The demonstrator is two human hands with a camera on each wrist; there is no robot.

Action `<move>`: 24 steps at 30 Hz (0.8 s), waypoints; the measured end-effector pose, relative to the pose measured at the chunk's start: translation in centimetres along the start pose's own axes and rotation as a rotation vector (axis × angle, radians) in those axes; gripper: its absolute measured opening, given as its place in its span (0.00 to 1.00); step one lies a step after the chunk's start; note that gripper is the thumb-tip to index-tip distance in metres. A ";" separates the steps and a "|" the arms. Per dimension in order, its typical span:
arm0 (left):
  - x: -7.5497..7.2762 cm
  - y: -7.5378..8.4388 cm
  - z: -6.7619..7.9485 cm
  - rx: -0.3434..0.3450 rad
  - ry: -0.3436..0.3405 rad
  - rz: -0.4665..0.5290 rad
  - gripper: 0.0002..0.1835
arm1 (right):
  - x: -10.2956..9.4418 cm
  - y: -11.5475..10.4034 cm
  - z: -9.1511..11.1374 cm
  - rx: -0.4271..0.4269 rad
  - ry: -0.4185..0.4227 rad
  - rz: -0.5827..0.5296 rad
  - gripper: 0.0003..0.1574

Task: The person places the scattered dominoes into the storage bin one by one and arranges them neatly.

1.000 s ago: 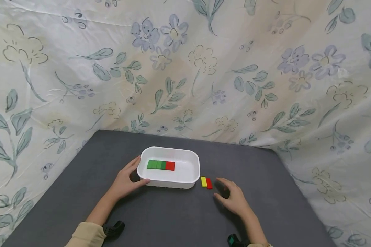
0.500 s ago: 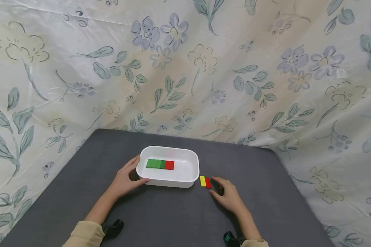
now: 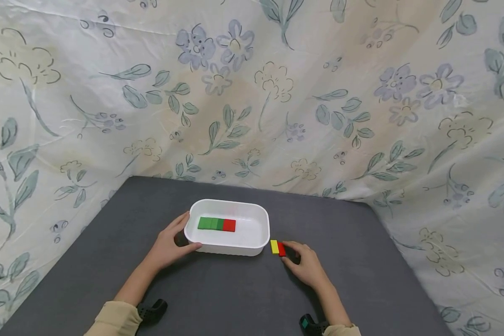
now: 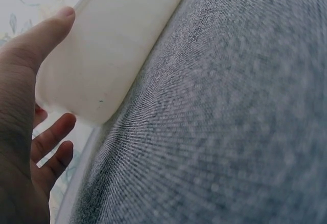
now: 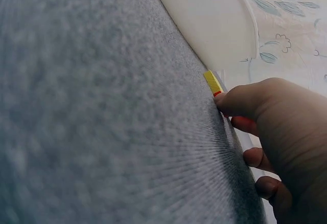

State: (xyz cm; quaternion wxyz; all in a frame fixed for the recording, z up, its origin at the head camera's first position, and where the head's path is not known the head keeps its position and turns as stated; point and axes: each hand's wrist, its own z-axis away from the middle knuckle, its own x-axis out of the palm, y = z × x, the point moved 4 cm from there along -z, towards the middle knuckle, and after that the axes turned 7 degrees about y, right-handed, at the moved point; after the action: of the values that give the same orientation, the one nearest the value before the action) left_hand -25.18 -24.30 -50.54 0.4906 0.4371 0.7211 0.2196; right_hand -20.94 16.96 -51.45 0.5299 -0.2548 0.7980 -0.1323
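Note:
A white plastic container with rounded corners stands on the table. My left hand holds its left end, thumb at the front rim and fingers round the far side; the left wrist view shows the thumb against the container wall. Inside lie several green blocks in a row, with red blocks at the right end. Right of the container, a yellow block and a red block lie side by side. My right hand has thumb and index finger at the red block's two ends, partly hiding it.
The dark grey tabletop runs back to a pale floral cloth hanging behind and at both sides. Black bands sit at both wrists, below beige sleeves.
My right hand has moved left, and its thumb and index finger have closed in on the red block's ends. My left hand has stayed on the container.

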 end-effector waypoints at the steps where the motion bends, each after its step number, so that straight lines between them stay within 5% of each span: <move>1: 0.0 0.1 0.0 -0.002 0.000 0.000 0.58 | 0.0 0.0 0.0 -0.003 0.001 -0.004 0.26; 13: 0.0 0.4 0.4 -0.005 0.004 0.000 0.58 | 0.4 0.1 -0.2 -0.061 0.022 -0.026 0.25; 24: -0.6 0.3 0.9 0.037 0.005 0.018 0.57 | 0.2 -0.9 1.2 0.007 0.024 -0.015 0.23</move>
State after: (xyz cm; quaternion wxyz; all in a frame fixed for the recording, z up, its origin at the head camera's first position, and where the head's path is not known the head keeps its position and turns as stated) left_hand -24.16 -24.74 -50.47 0.4786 0.4522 0.7222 0.2117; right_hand -19.63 16.18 -51.63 0.5201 -0.2574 0.8019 -0.1421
